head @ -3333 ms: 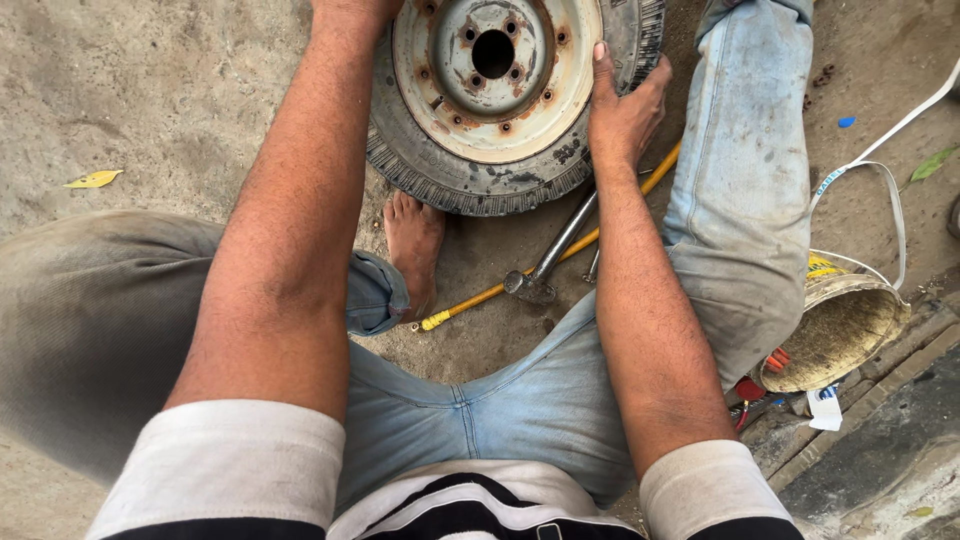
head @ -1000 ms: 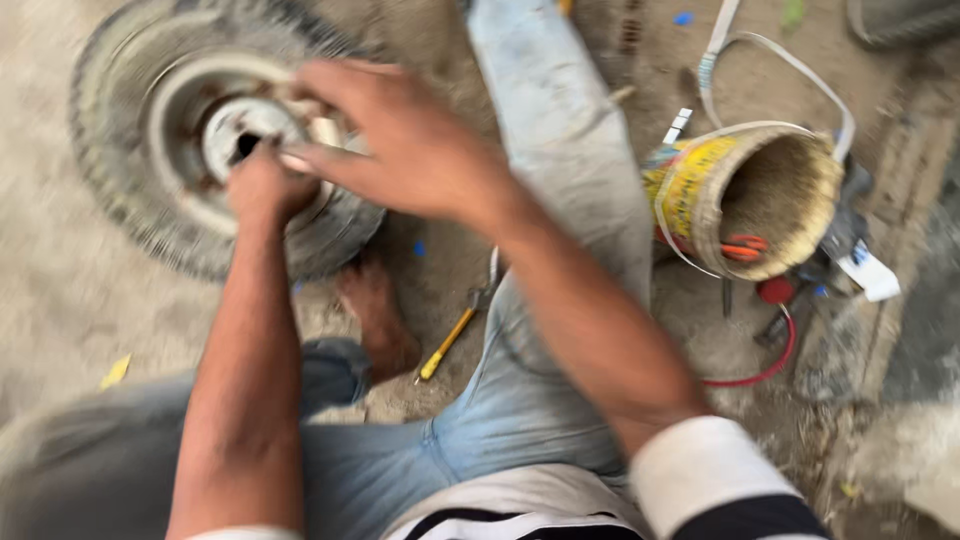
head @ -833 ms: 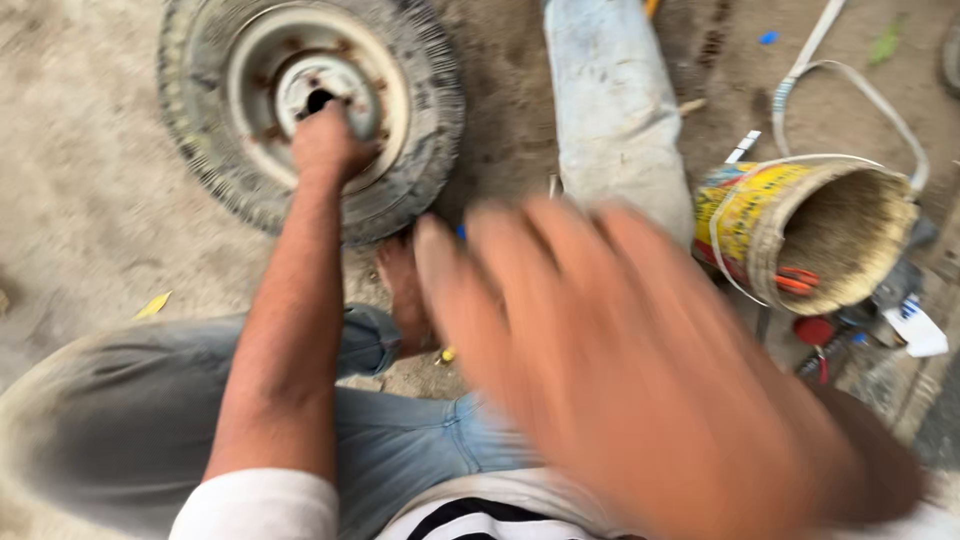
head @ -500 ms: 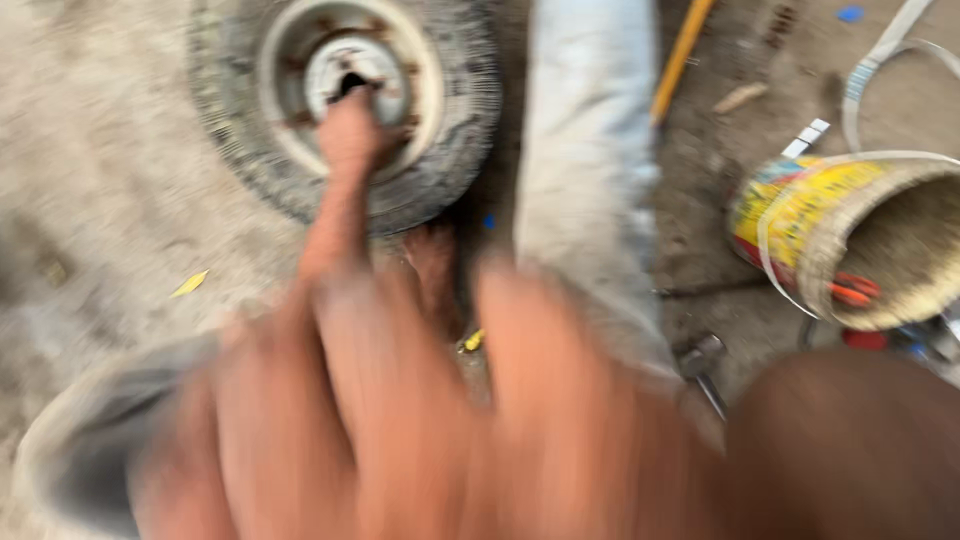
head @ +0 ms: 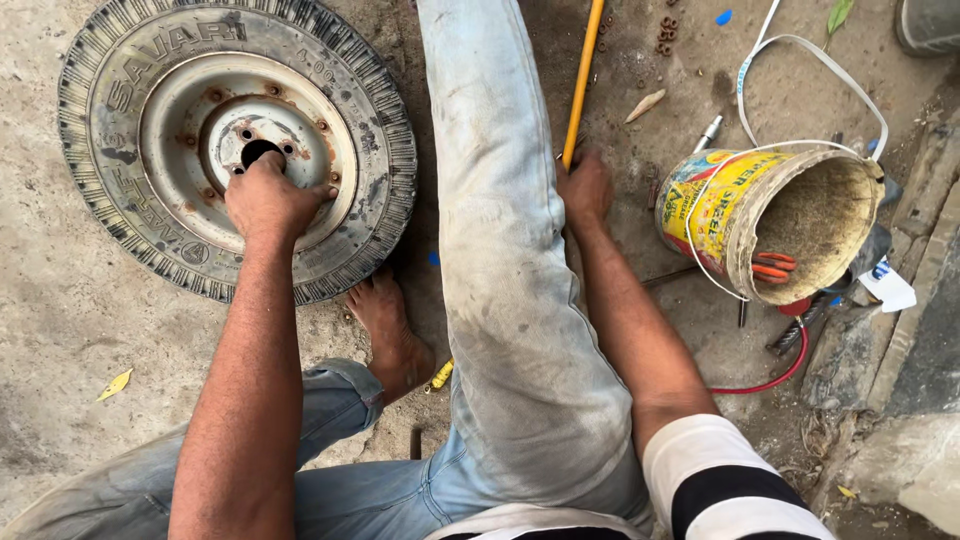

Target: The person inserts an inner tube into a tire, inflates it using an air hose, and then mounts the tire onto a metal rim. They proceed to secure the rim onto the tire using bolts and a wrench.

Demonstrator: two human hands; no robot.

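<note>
A small worn tyre on a rusty white steel rim, the wheel (head: pixel 160 215), lies flat on the concrete at the upper left. My left hand (head: pixel 270 195) rests on its hub, fingertips hooked into the centre hole and thumb spread on the disc. My right hand (head: pixel 585 185) is down on the ground to the right of my outstretched jeans leg (head: pixel 500 250). Its fingers are curled over the lower end of a long yellow rod (head: pixel 583 80) that runs up out of view.
A yellow bucket (head: pixel 715 200) lies on its side at the right with orange-handled pliers (head: pixel 770 270) inside and a white strap (head: pixel 805 60) looped above. A red hose (head: pixel 770 380), loose rusty nuts (head: pixel 665 30), my bare foot (head: pixel 395 335) and a stone kerb (head: pixel 920 300) are nearby.
My right hand left the wheel hub, swept past the camera and came down on the yellow rod right of my leg. My left hand stayed on the hub.
</note>
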